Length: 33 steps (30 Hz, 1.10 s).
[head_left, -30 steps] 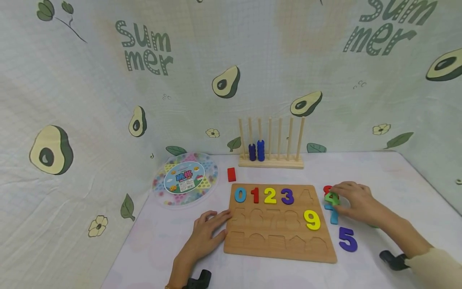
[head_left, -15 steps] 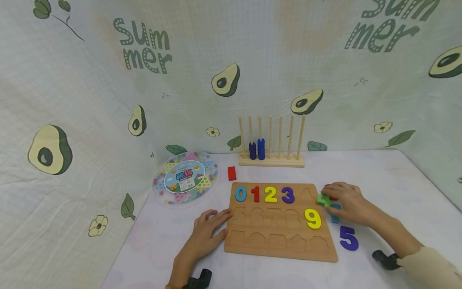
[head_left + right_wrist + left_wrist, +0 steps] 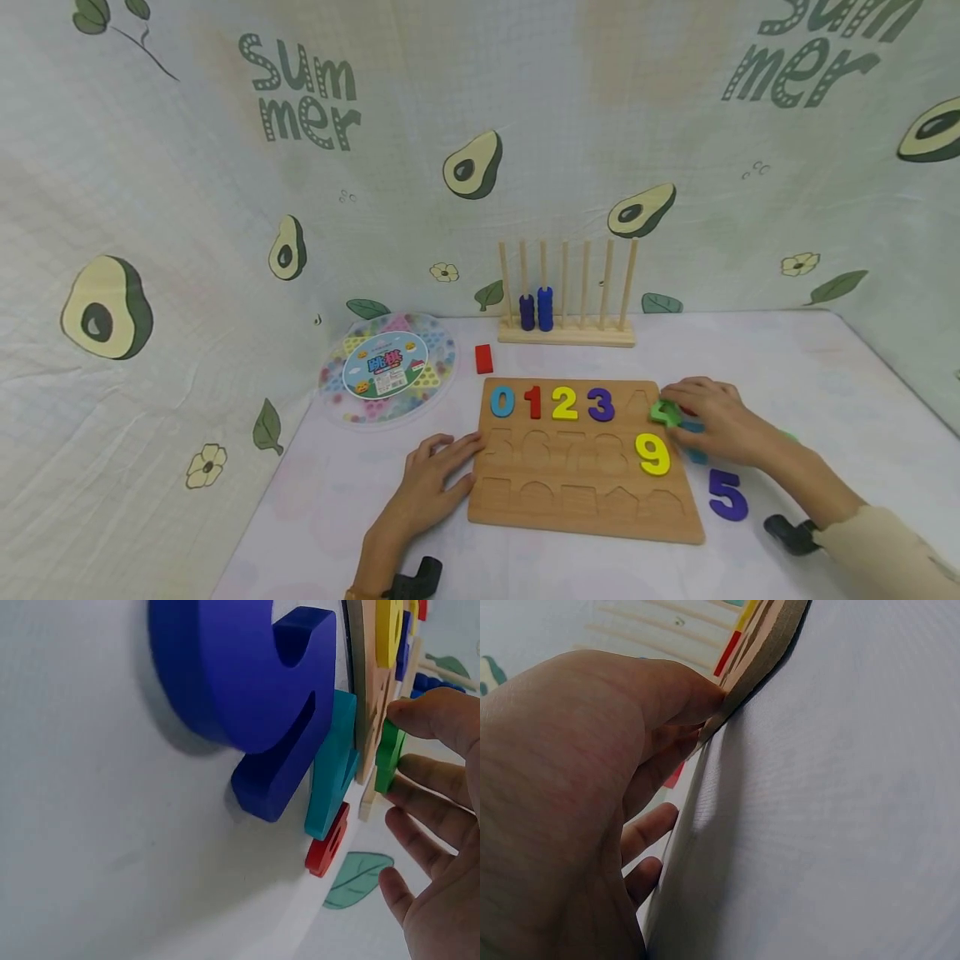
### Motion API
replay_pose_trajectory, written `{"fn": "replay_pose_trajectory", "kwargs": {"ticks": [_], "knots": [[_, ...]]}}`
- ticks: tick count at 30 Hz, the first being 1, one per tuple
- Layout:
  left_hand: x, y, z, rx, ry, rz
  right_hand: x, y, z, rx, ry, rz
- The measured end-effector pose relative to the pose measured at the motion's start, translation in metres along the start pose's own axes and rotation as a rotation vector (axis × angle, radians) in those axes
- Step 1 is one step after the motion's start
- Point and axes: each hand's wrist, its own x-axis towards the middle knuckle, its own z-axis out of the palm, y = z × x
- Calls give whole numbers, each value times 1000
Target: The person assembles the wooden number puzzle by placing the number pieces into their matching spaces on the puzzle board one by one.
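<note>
Green 4 (image 3: pixel 662 414) is pinched by the right hand (image 3: pixel 717 421) at the board's (image 3: pixel 573 472) edge

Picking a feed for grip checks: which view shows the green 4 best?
Right wrist: the green 4 shows close up, edge-on, pinched between thumb and fingers. Head shows its top face, but small, in the right hand. Left wrist doesn't show it.

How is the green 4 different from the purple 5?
The green 4 is pinched in the right grip, while nothing holds the purple 5. The green 4 is by the board's far right corner; the purple 5 lies on the table, nearer you. And the green 4 is green, the purple 5 purple. Both are chunky number pieces.
</note>
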Motion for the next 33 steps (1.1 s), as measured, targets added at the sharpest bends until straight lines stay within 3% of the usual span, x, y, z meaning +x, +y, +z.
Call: {"fn": "replay_pose_trajectory", "kwargs": {"ticks": [7,17,25,33], "knots": [[1,1,0,0,-31,-23,6,2,3,15,-14,-8],[1,0,0,2,-6,18,14,1,5,12,-28,-4],[0,0,0,1,-34,-18,22,0,8,13,-52,-4],[0,-1,0,-3,-23,-8,28,-5,10,34,-80,5]]}}
